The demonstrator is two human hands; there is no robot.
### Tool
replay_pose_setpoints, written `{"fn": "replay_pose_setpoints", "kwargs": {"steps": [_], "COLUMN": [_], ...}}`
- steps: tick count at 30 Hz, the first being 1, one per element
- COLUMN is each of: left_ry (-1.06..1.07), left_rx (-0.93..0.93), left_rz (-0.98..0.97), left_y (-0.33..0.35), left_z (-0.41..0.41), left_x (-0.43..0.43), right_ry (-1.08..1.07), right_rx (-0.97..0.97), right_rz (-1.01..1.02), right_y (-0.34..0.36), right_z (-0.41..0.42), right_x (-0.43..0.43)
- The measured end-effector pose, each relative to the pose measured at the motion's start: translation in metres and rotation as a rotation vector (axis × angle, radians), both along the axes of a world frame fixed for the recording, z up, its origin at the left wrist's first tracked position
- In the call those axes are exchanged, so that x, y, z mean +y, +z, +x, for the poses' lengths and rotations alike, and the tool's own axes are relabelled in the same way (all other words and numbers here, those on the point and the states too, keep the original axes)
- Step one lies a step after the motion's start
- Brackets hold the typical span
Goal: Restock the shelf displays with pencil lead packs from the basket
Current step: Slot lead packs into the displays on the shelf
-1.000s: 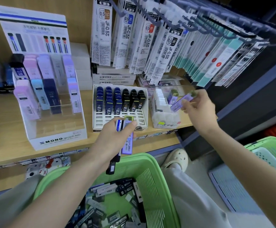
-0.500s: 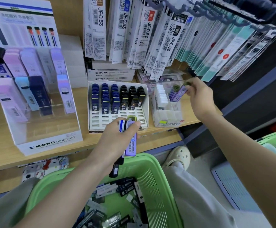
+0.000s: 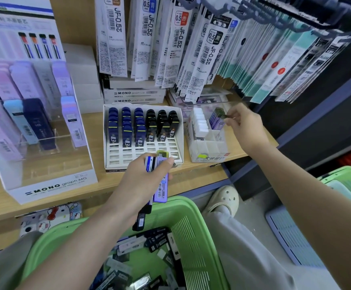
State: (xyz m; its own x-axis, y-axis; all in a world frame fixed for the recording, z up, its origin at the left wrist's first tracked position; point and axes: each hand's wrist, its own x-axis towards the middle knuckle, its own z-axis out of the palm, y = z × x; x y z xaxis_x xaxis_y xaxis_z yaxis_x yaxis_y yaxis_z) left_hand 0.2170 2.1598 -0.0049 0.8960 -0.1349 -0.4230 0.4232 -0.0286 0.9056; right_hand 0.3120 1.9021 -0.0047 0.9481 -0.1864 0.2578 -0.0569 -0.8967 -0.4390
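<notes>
Over the front edge of the wooden shelf (image 3: 201, 176), just before the white tray (image 3: 120, 158): left hand (image 3: 143, 178), curled round a small bundle of lead packs (image 3: 161, 185), the lowest dark one hanging down over the green basket (image 3: 191, 218). Free room between this hand and the right one, along the shelf edge. Much less room higher up, under the hanging refill packs (image 3: 170, 49), low over the back of the shelf. Right hand (image 3: 247, 128) at the clear box (image 3: 208, 152) on the right end of the shelf, fingertips narrow, pinching the top of a purple pack (image 3: 217, 119) upright in a back compartment; a little blurred there. In the same box: white packs in the left row. In the tray: three rows of blue packs and three of black at the back, open slots in front. In the basket: many loose packs (image 3: 141, 245), mixed, lying flat.
</notes>
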Motion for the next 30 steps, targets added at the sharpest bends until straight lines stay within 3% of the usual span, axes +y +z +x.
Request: {"fn": "replay_pose_setpoints", "kwargs": {"steps": [9, 14, 16, 21, 26, 30], "left_ry": [-0.005, 0.039, 0.048, 0.003, -0.028, 0.020], "left_rx": [-0.018, -0.001, -0.019, -0.062, -0.096, -0.028], "left_rz": [0.019, -0.005, -0.006, 0.037, 0.084, 0.018], "left_y": [-0.001, 0.004, 0.007, 0.009, 0.003, -0.001], "left_z": [-0.001, -0.001, -0.002, -0.005, -0.007, -0.004], "left_x": [0.001, 0.004, 0.006, 0.004, 0.004, 0.003], "right_ry": [-0.022, 0.062, 0.173, 0.316, 0.354, 0.301], "right_rx": [-0.073, -0.147, -0.089, 0.326, 0.477, 0.418], "right_rz": [-0.103, 0.027, 0.161, 0.613, 0.703, 0.718], "right_y": [-0.001, 0.009, 0.012, 0.016, 0.024, 0.036], "right_z": [-0.001, -0.031, -0.052, -0.084, -0.084, -0.079], "right_x": [0.007, 0.047, 0.070, 0.112, 0.118, 0.098]}}
